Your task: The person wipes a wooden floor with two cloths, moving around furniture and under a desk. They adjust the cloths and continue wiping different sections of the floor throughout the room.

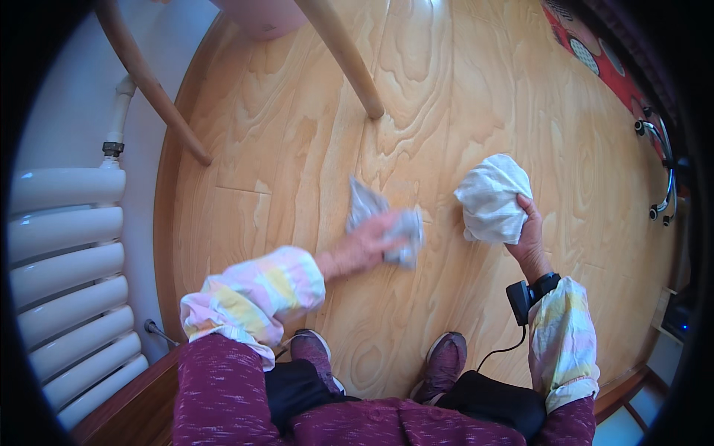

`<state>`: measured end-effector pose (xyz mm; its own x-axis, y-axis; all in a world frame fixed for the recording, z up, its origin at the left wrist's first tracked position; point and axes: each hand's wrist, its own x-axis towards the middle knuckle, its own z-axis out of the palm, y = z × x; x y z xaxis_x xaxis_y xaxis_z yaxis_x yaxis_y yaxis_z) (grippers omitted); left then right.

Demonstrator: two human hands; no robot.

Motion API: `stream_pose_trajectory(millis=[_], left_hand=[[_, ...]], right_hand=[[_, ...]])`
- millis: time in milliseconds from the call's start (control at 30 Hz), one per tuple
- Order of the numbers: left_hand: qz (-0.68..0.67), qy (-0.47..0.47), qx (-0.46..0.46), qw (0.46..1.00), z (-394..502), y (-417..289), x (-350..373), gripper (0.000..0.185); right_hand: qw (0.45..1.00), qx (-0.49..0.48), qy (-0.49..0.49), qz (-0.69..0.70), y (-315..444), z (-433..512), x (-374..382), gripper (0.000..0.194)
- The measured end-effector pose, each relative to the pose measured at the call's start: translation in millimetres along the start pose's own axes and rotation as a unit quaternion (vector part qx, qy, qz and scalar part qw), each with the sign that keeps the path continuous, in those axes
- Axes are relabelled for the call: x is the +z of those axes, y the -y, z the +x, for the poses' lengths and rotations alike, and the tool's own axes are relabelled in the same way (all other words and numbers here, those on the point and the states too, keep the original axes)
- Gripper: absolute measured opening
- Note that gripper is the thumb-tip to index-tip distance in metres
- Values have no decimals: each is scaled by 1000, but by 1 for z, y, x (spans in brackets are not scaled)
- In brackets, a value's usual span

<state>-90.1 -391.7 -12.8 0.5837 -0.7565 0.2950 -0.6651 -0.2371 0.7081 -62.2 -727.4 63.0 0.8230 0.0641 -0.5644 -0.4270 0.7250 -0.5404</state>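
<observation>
My left hand (362, 245) is blurred by motion and grips a crumpled pale grey cloth (368, 206) in front of my feet. A pointed corner of that cloth sticks up past the fingers, and whether it touches the floor I cannot tell. On the other side, my right hand (530, 234) holds a bunched white cloth (493, 198) by its right edge, with the thumb on top. Folds hide whatever may be inside it. A black device (524, 301) with a cable is strapped to my right wrist.
Wood-patterned flooring (312, 139) spreads around my shoes (446, 359). Two wooden legs (357, 72) stand ahead, near a pink container (262, 17). A white radiator (72, 228) lines the left wall. Chrome caster legs (664, 167) are at the right.
</observation>
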Motion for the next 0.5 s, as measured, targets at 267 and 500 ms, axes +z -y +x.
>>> stream_pose_trajectory(millis=[267, 500], left_hand=[[-62, 37, -133, 988, -128, -103, -21, 42], [118, -169, -385, 900, -131, -82, -89, 43]], right_hand=[[932, -153, 13, -328, 29, 60, 69, 43], [527, -371, 138, -752, -28, 154, 118, 46]])
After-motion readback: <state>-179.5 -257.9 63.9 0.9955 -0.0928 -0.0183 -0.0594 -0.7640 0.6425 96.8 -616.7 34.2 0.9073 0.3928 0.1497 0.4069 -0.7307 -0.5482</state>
